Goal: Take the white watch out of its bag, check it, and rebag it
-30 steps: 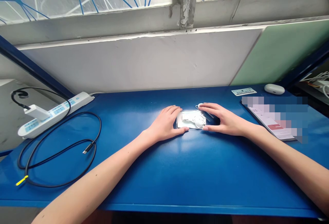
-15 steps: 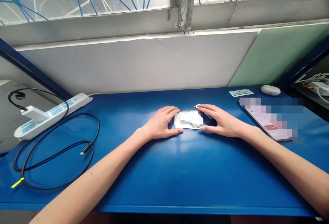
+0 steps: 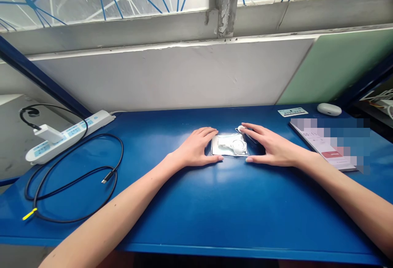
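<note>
L hand (image 3: 198, 148) & R hand (image 3: 273, 147) were open, at pkt's 9 & 3 o'clk edges; counter (image 3: 211, 214) stretched wide twd 6.

Right hand (image 3: 274, 146) spread wider, slightly off packet (image 3: 229, 145)

Blue table (image 3: 196, 210); black cable (image 3: 109, 176), yellow tie (image 3: 30, 214); white power strip (image 3: 97, 119), pale-blue sockets (image 3: 73, 130); packet (image 3: 226, 149) apparently white

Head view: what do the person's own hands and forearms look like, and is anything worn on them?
The left hand and right hand are ungloved, with no ring visible. The left forearm and right forearm show no sleeve, watch, bracelet or cable.
</note>
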A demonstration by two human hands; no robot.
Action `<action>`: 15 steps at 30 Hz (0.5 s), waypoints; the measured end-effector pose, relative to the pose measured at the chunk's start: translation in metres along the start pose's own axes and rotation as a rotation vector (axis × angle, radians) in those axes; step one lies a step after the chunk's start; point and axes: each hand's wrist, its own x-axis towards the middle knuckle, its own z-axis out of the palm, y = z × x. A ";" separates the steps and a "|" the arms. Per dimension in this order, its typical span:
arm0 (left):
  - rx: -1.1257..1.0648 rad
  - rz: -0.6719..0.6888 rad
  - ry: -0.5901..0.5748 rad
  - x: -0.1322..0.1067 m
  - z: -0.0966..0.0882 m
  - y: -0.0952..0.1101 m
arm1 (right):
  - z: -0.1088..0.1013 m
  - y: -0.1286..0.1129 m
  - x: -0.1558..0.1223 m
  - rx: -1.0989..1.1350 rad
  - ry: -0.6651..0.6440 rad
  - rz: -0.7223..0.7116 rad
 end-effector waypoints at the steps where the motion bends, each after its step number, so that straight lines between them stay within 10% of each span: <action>1: -0.003 -0.008 0.001 0.000 0.000 0.000 | -0.001 -0.001 0.000 0.002 0.010 -0.012; 15: -0.147 0.006 0.021 -0.003 -0.004 -0.007 | -0.001 -0.032 0.010 0.322 0.274 0.109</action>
